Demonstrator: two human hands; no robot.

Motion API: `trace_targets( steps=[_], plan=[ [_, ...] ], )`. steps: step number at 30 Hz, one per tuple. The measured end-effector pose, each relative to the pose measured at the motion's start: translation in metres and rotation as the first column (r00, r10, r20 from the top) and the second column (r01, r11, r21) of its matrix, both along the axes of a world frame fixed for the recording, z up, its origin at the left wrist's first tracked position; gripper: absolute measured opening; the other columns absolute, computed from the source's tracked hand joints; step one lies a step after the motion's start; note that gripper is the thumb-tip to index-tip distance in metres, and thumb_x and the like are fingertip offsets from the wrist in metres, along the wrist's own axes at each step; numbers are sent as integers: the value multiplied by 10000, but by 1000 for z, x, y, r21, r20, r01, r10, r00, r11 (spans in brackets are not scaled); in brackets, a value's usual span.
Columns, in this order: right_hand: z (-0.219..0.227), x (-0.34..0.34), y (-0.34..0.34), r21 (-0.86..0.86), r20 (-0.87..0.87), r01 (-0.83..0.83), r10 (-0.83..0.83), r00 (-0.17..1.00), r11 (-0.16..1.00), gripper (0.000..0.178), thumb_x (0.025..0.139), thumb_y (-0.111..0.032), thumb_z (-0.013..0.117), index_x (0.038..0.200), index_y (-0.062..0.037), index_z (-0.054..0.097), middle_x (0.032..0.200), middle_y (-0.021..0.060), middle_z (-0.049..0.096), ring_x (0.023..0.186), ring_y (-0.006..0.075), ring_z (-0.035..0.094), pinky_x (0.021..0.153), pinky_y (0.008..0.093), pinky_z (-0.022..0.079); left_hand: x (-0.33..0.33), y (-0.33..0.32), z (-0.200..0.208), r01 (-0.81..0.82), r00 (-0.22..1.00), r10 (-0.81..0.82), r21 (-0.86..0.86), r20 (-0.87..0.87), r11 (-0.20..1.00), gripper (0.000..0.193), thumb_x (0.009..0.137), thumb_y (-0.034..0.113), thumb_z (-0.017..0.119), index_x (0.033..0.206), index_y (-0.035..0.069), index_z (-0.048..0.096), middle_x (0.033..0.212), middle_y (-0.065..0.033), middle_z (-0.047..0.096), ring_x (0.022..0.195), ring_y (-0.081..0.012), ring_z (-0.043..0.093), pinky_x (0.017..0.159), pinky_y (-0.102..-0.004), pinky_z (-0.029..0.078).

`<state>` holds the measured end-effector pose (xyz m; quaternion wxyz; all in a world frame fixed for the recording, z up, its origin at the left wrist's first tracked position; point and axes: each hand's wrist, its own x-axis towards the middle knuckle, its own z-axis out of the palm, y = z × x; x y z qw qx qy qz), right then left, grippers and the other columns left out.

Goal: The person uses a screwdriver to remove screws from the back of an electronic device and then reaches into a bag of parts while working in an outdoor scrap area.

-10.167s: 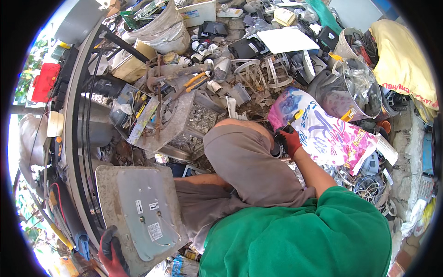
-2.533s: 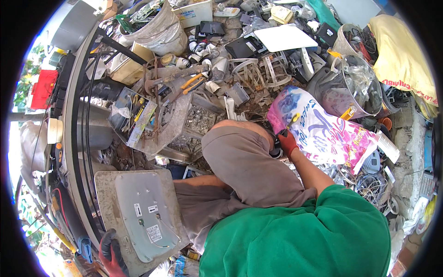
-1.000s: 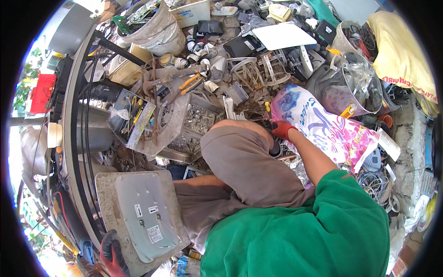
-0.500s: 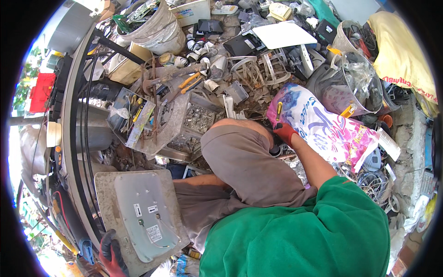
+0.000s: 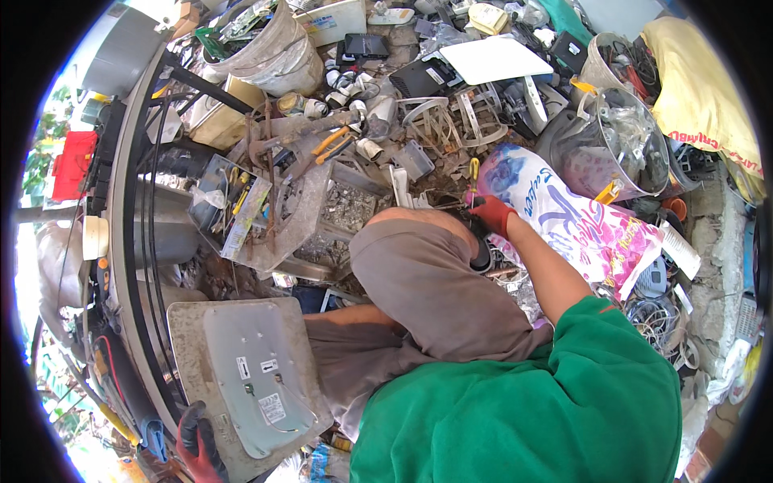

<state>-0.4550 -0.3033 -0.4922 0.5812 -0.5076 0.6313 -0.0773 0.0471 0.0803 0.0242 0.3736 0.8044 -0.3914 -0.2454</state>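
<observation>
My left hand [image 5: 200, 445], in a black and red glove, grips the lower left edge of a flat grey panel [image 5: 189, 338] tilted beside my leg. The panel bears a shiny metal plate [image 5: 233, 338] with small white labels and thin wires. My right hand [image 5: 493, 216], in a red glove, is closed beyond my raised knee. From it sticks up a slim tool with a yellow handle [image 5: 474, 167], apparently a screwdriver, its thin shaft running down to the fingers. My knee and dark clutter hide what lies under that hand. A white, purple and pink printed sack [image 5: 564, 217] lies beside it.
A dirty open metal casing [image 5: 294, 229] full of debris stands ahead, with orange-handled pliers [image 5: 332, 143] beyond. Buckets of scrap [image 5: 278, 60] stand far left and right. A black metal frame [image 5: 125, 241] rises at left. Loose scrap covers the ground.
My right hand has shifted slightly left and away from me, and the yellow-handled tool has moved left and upward with it. The panel and my left hand have shifted slightly.
</observation>
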Motion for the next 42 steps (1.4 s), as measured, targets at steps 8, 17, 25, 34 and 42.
trace_targets(
  steps=[8, 17, 25, 34, 42],
  plan=[
    [58, 29, 2, 80, -339, -543, 536, 774, 836, 548, 821, -285, 695, 1276, 17, 653, 1242, 273, 675, 1171, 375, 656, 994, 423, 505, -3, 4, 0, -29, 999, 29, -6, 13, 1000, 265, 1038, 110, 574, 1256, -21, 650, 1190, -87, 689, 1067, -173, 635, 953, -330, 493],
    [27, -10, -2, 63, 145, -186, 176, 974, 980, 485, 868, -285, 717, 1223, 39, 656, 1174, 270, 696, 1109, 371, 678, 949, 419, 518, 6, 6, -2, 12, 1000, -12, -6, 11, 1000, 272, 1038, 119, 570, 1260, -15, 650, 1204, -82, 680, 1079, -179, 632, 958, -343, 491],
    [40, 24, -7, -48, -133, -387, 378, 916, 921, 380, 855, -240, 724, 1148, 1, 707, 1066, 225, 735, 971, 310, 711, 846, 415, 538, -3, -1, 2, -14, 1000, 15, 7, -15, 1000, 273, 1031, 125, 594, 1255, -18, 655, 1195, -87, 684, 1083, -178, 631, 968, -338, 484],
    [25, 24, -35, -56, -331, -604, 556, 763, 795, 525, 839, -356, 740, 1196, 27, 698, 1127, 250, 724, 1045, 366, 709, 904, 419, 543, -1, -4, 2, 6, 1000, -7, 6, 9, 1000, 262, 1034, 117, 583, 1247, -18, 659, 1182, -79, 688, 1061, -172, 635, 958, -326, 483],
    [66, 27, -42, 64, 150, -327, 315, 937, 943, 506, 827, -308, 755, 1192, 34, 685, 1112, 234, 730, 1000, 299, 710, 870, 409, 546, -3, -1, 1, 1, 999, -2, 18, 36, 1000, 272, 1032, 127, 589, 1249, -22, 655, 1177, -78, 688, 1064, -171, 634, 952, -328, 488]
  ],
)
